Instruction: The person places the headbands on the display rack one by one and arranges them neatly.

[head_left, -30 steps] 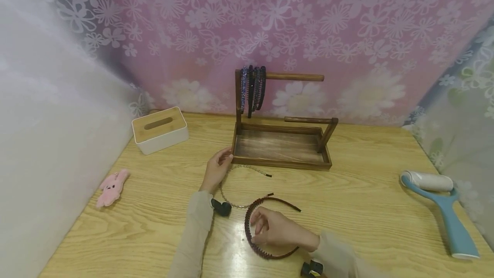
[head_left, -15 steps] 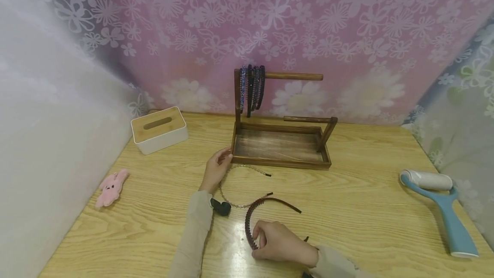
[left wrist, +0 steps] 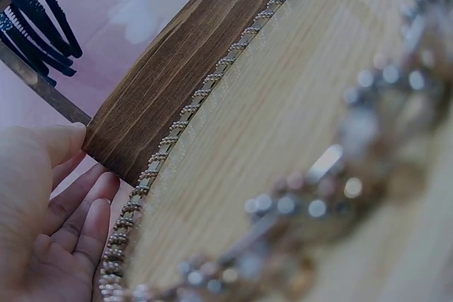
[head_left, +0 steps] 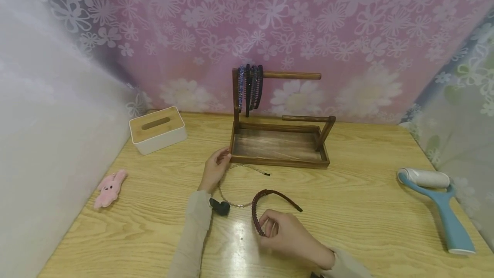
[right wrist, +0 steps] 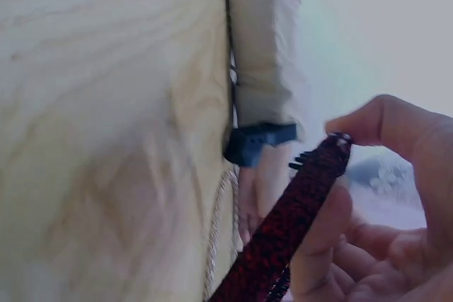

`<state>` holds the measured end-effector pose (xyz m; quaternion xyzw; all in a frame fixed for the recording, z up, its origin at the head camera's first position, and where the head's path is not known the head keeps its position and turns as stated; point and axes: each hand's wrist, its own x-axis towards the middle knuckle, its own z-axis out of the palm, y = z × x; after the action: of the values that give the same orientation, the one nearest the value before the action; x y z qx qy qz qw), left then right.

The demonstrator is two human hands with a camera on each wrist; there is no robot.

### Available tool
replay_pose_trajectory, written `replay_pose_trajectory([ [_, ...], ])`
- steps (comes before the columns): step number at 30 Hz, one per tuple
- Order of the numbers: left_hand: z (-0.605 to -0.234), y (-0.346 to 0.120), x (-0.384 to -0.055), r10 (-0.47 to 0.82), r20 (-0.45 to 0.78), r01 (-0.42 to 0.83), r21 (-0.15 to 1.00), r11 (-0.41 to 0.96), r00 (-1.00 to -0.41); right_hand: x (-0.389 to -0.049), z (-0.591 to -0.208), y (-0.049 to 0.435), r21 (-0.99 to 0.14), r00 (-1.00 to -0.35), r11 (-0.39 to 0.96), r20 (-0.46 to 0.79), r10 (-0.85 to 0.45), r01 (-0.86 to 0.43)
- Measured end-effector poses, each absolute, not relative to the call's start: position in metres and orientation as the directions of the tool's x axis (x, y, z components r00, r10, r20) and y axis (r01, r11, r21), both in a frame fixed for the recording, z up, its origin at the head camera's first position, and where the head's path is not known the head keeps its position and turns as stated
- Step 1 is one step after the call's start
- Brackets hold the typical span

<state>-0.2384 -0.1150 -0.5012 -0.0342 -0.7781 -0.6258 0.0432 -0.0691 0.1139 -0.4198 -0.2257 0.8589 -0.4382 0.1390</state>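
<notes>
My right hand (head_left: 283, 231) pinches a dark red beaded headband (head_left: 255, 211) between thumb and fingers; its far end arches over the wooden table. The right wrist view shows the dark red headband (right wrist: 283, 228) up close between thumb tip and fingers. My left hand (head_left: 214, 170) holds the front left corner of a dark wooden stand (head_left: 278, 162), thumb on the corner and fingers beside it. On the table between the hands lies a thin silvery beaded headband (head_left: 235, 204), which also shows large in the left wrist view. Several dark and blue headbands (head_left: 248, 89) hang on the stand's upper bar.
A white tissue box (head_left: 160, 138) with a wooden lid stands at the back left, and a pink plush rabbit (head_left: 109, 190) lies in front of it. On the right is a blue-handled lint roller (head_left: 445, 209). A flowered pink curtain (head_left: 301, 25) closes off the back.
The right hand has taken hold of the dark red headband and raised it off the table, slightly rightward and away from me. The left hand stays at the stand's corner.
</notes>
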Motion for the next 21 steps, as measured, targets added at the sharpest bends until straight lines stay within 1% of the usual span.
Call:
replay_pose_trajectory([
  [3, -0.502, -0.115, -0.238, -0.001, 0.101, 0.098, 0.972, 0.213, -0.995, -0.07, -0.415, 0.12, -0.832, -0.888, 0.488, 0.014, -0.46, -0.265],
  [6, -0.502, -0.115, -0.238, 0.002, 0.106, 0.104, 0.971, 0.215, -0.994, -0.073, -0.412, 0.129, -0.857, -0.914, 0.455, 0.043, -0.404, -0.242],
  [10, -0.503, -0.115, -0.239, 0.004, 0.114, 0.112, 0.971, 0.211, -0.994, -0.078, -0.406, 0.141, -0.889, -0.961, 0.434, 0.024, -0.276, -0.147],
  [13, -0.503, -0.116, -0.239, 0.007, 0.104, 0.103, 0.973, 0.208, -0.995, -0.082, -0.402, 0.148, -0.904, -0.991, 0.425, -0.01, -0.136, -0.049],
  [17, -0.502, -0.115, -0.239, 0.009, 0.098, 0.098, 0.972, 0.213, -0.995, -0.086, -0.4, 0.159, -0.913, -1.0, 0.408, -0.028, 0.001, 0.026],
  [21, -0.501, -0.115, -0.239, 0.01, 0.098, 0.098, 0.973, 0.211, -0.995, -0.089, -0.399, 0.172, -0.902, -0.999, 0.43, -0.011, 0.053, 0.033],
])
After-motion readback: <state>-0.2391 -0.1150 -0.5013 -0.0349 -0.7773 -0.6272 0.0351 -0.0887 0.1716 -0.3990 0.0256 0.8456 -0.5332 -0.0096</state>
